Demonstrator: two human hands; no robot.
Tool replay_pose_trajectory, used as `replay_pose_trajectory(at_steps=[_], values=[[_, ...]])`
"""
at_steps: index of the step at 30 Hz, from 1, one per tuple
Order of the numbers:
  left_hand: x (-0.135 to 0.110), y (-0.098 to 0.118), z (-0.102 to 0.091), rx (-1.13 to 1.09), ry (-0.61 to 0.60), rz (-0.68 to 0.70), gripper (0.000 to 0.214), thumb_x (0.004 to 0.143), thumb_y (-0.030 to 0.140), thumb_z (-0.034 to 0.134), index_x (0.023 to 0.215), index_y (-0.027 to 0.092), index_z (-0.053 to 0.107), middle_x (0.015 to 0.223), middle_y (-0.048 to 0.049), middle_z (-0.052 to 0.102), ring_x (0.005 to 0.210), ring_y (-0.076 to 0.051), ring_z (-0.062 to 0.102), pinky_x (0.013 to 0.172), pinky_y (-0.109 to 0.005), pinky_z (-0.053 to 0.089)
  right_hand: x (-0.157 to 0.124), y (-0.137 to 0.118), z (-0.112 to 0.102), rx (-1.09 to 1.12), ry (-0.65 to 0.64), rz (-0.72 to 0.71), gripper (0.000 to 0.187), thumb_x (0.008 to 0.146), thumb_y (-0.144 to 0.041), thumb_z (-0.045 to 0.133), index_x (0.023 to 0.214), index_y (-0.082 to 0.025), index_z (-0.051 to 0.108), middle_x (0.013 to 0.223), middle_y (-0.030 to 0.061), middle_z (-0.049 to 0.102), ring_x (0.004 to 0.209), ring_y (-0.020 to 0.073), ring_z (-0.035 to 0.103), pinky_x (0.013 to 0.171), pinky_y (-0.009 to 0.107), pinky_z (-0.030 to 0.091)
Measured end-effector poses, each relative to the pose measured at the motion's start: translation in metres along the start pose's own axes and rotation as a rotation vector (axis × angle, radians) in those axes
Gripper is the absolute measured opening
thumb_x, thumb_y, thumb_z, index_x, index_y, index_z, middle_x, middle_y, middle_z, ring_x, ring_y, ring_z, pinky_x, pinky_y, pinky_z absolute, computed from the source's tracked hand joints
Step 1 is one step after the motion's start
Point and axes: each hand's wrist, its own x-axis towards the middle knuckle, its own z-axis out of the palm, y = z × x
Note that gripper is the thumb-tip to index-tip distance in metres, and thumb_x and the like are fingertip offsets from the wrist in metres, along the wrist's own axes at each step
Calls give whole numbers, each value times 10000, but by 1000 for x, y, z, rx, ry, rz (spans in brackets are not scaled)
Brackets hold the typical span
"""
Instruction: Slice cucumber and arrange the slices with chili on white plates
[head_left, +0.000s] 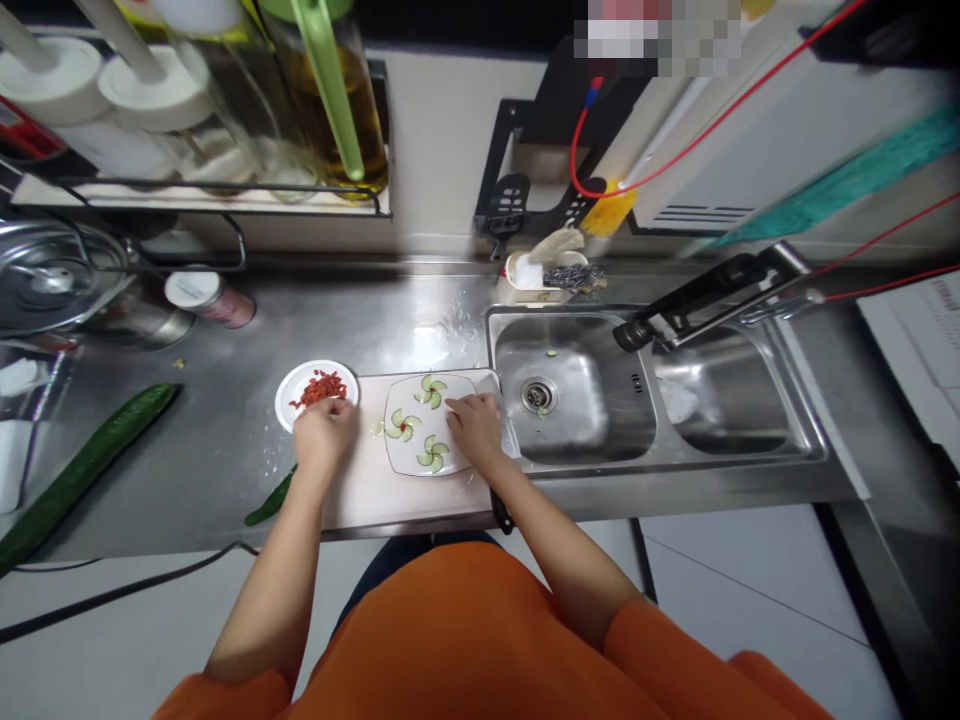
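My left hand (324, 437) is at the near rim of a small white plate (283, 402) of red dried berries (321, 387), which look like goji berries. Its fingers are pinched together, and whatever is between them is hidden. Over the right side of a square white plate (411, 392) is my right hand (478, 430), its index finger stretched out and the others partly hidden. Three pinwheels of cucumber slices (433, 455) lie on this plate; red shows at the centre of at least the left one. Beneath the plate is a pale cutting board (360, 490).
A black-handled knife (502, 512) lies at the board's right edge, beside the double sink (600, 420). A cucumber piece (268, 500) is near my left forearm; a long cucumber (90, 465) lies farther left. A shaker (211, 298) and a bottle rack (225, 197) stand behind.
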Motion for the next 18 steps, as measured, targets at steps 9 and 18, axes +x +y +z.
replay_pose_trajectory(at_steps=[9, 18], values=[[15, -26, 15, 25, 93, -78, 381, 760, 360, 483, 1027, 197, 700, 1041, -129, 669, 912, -259, 596, 829, -351, 439, -11, -2, 2, 33, -15, 20, 307, 910, -258, 448, 1129, -273, 662, 1066, 67, 628, 1057, 248, 385, 743, 333, 302], [18, -23, 18, 8, 83, -25, 355, 754, 336, 481, 974, 187, 716, 958, -112, 683, 870, -248, 603, 818, -341, 454, -20, 2, 0, 24, 10, 25, 285, 911, -261, 458, 1102, -291, 668, 1060, 49, 633, 1036, 231, 389, 738, 317, 298]])
